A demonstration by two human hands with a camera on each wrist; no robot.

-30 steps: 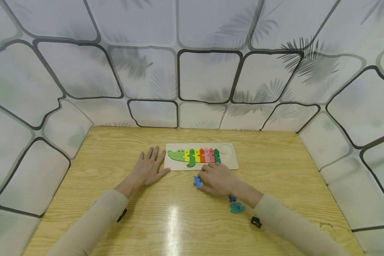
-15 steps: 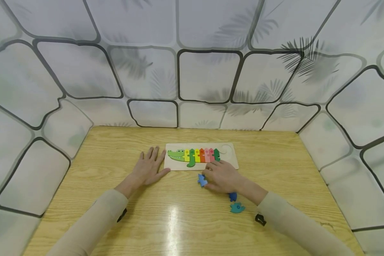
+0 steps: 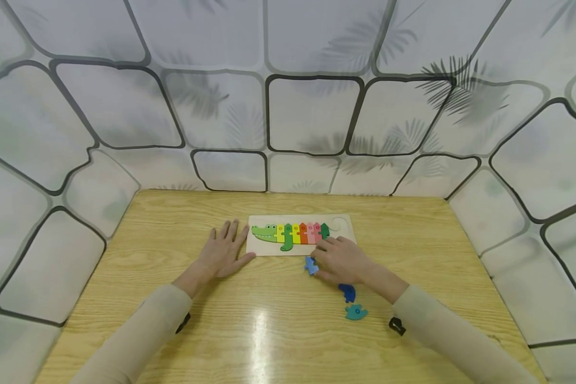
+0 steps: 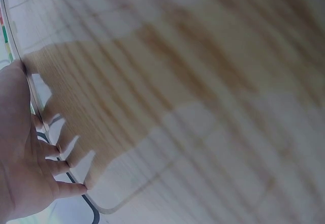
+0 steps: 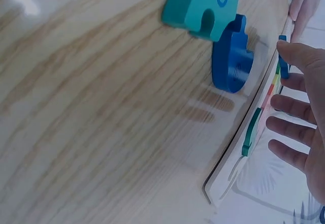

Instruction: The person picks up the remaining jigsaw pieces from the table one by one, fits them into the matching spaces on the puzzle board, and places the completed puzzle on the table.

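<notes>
A pale wooden crocodile puzzle board (image 3: 269,250) lies on the table with coloured pieces from the head to a dark green one. Its curled tail recess at the right end is bare. My left hand (image 3: 219,253) rests spread at the board's left end, thumb and fingertips by its edge. Near the board's front edge, my right hand (image 3: 343,260) pinches a light blue puzzle piece (image 3: 311,265) between thumb and index finger. In the right wrist view this blue piece (image 5: 283,64) shows edge-on, the other fingers held apart from it.
A dark blue puzzle piece (image 3: 348,293) and a teal piece (image 3: 356,312) with a number lie on the table (image 3: 211,341) below my right forearm. A patterned cloth wall (image 3: 312,114) encloses the table's back and sides.
My right hand has moved right and slightly away from me, carrying the light blue piece. The dark blue piece has come out from under the forearm. My left hand stays put.
</notes>
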